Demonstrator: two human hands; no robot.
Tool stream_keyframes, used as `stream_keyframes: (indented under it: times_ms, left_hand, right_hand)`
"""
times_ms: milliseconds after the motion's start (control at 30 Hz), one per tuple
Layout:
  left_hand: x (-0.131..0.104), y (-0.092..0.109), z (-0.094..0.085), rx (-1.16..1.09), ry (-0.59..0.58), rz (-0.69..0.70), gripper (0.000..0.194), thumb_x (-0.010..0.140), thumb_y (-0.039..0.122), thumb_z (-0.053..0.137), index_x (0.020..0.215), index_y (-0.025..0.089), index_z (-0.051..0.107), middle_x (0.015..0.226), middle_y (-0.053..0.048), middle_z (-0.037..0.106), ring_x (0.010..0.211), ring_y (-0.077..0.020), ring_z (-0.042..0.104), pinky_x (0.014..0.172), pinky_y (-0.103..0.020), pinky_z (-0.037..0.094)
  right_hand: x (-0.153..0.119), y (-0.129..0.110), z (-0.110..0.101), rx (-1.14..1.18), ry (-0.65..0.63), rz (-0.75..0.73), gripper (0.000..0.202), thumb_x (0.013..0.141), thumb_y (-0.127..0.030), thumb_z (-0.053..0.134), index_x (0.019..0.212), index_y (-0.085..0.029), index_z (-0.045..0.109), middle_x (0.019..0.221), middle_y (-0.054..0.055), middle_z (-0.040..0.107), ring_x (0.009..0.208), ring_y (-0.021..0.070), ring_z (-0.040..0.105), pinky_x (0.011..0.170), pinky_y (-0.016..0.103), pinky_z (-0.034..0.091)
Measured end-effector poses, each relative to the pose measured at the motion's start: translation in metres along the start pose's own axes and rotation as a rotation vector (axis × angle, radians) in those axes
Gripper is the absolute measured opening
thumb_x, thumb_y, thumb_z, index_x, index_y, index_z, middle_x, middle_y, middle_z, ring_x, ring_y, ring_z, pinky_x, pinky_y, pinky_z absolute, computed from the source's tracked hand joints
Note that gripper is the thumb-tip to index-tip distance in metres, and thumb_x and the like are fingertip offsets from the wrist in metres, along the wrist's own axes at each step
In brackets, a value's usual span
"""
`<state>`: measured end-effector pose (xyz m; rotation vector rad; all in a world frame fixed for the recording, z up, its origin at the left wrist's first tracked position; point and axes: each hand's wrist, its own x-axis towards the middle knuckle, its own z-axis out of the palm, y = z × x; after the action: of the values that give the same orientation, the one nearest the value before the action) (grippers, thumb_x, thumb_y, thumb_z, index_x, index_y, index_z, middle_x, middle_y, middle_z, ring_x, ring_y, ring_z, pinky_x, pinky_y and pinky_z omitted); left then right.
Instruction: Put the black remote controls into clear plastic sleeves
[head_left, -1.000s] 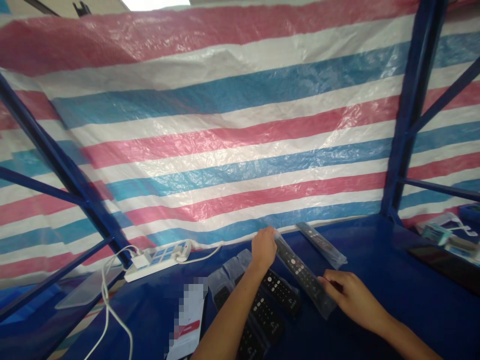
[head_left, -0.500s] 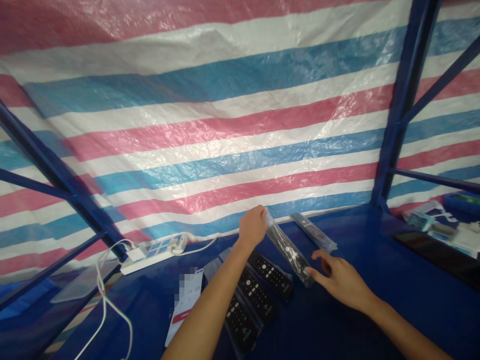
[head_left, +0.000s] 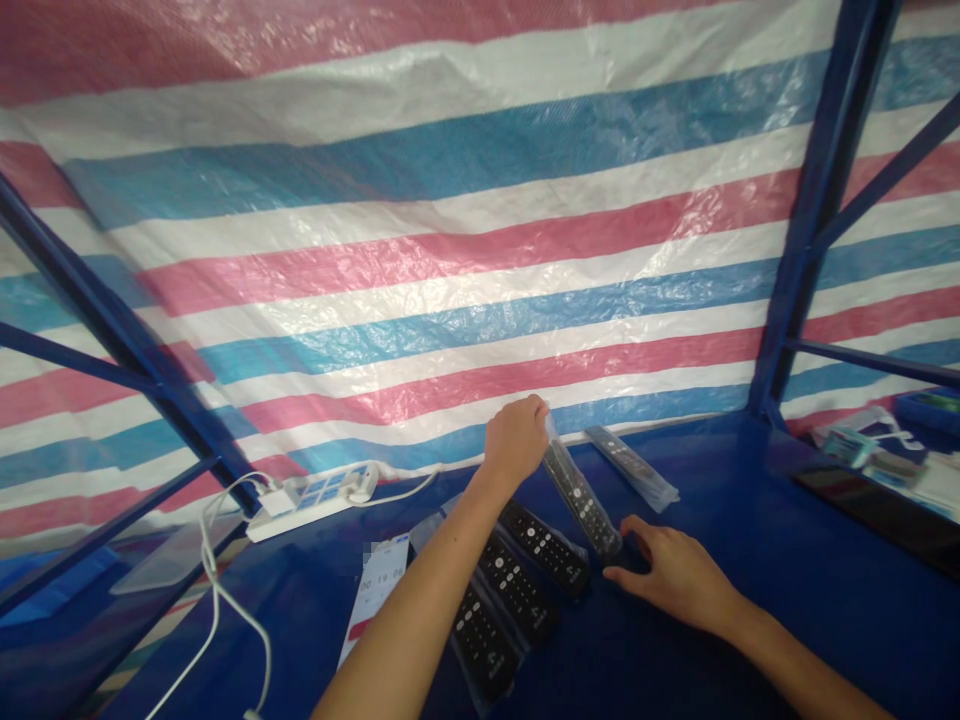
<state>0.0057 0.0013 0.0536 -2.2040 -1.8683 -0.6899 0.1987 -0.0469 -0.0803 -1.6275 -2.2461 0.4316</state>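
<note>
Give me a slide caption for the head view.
Left hand grips bagged remote control; right hand open at its near end.

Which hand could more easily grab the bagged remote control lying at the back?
Probably the right hand: it's open, near the back bagged remote control. The left hand grips another bagged remote control by its far end.

The right hand (head_left: pixel 671 575) pinched the near end of the bagged remote (head_left: pixel 581 500) a second ago; now its thumb hangs apart from it. The remote has moved left and farther away, closer to the row of remotes (head_left: pixel 521 590). The phone (head_left: pixel 379 580) clock has gone from 19:05 to 19:06.
</note>
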Motion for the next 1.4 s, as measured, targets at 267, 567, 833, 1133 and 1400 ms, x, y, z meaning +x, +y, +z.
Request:
stream_keyframes:
  times_ms: [267,567,833,1133,1400]
  left_hand:
    - [-0.003,0.02,-0.018,-0.014,0.008,0.093,0.024,0.093,0.027,0.038,0.085,0.022,0.06,0.084,-0.002,0.068,0.083,-0.0199,0.062,0.069,-0.029,0.039]
    - [0.0,0.032,-0.033,0.008,0.06,0.124,0.025,0.094,0.028,0.037,0.083,0.022,0.058,0.076,-0.002,0.065,0.074,-0.0191,0.061,0.061,-0.029,0.034]
    - [0.005,0.027,-0.042,-0.034,0.145,0.129,0.024,0.092,0.026,0.039,0.076,0.021,0.056,0.069,-0.001,0.061,0.067,-0.0171,0.056,0.057,-0.028,0.03]
    - [0.035,-0.017,-0.101,-0.542,0.481,0.113,0.016,0.083,0.027,0.05,0.077,0.017,0.061,0.063,0.003,0.055,0.059,-0.0101,0.048,0.062,-0.024,0.038]
    - [0.036,-0.075,0.015,-0.679,-0.014,-0.236,0.025,0.082,0.035,0.045,0.069,0.017,0.057,0.056,0.004,0.049,0.053,-0.0094,0.048,0.057,-0.023,0.044]
  right_hand:
    - [0.0,0.0,0.0,0.009,-0.021,-0.014,0.023,0.078,-0.043,0.06,0.089,-0.023,0.055,0.07,0.0,0.065,0.065,0.0196,0.061,0.056,0.026,0.03]
    - [-0.001,0.0,0.003,0.027,0.011,-0.021,0.019,0.078,-0.04,0.061,0.081,-0.023,0.051,0.072,0.001,0.067,0.067,0.0205,0.063,0.055,0.026,0.03]
    - [-0.001,-0.001,0.005,0.058,0.044,-0.034,0.018,0.078,-0.035,0.061,0.076,-0.024,0.048,0.065,-0.002,0.063,0.058,0.0164,0.059,0.053,0.025,0.029]
    - [0.002,0.007,-0.005,0.099,0.092,0.002,0.019,0.08,-0.038,0.054,0.069,-0.023,0.049,0.066,0.001,0.063,0.058,0.0173,0.057,0.053,0.026,0.032]
    - [0.009,0.02,-0.018,0.194,0.206,0.132,0.024,0.08,-0.046,0.049,0.071,-0.024,0.054,0.063,0.0,0.061,0.06,0.0207,0.059,0.054,0.029,0.036]
